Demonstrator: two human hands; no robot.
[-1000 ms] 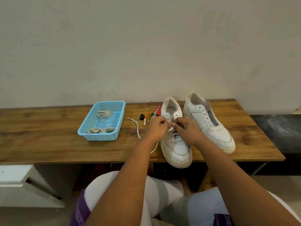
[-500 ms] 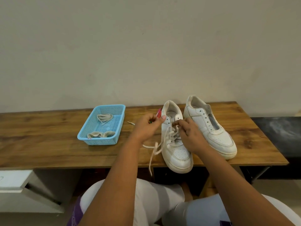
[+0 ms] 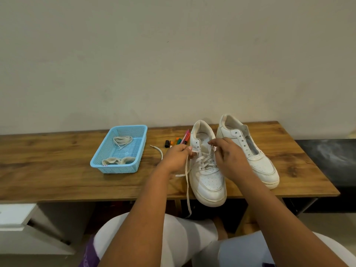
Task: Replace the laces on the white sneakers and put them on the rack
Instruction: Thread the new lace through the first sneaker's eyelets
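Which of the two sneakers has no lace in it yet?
The right-hand sneaker, farther from the blue basket: its eyelets are bare and the tongue gap is open. The other sneaker, between both hands, already has a lace crossed through it.

Open surface lies left of the basket; markers and a loose lace crowd the gap toward the sneakers.
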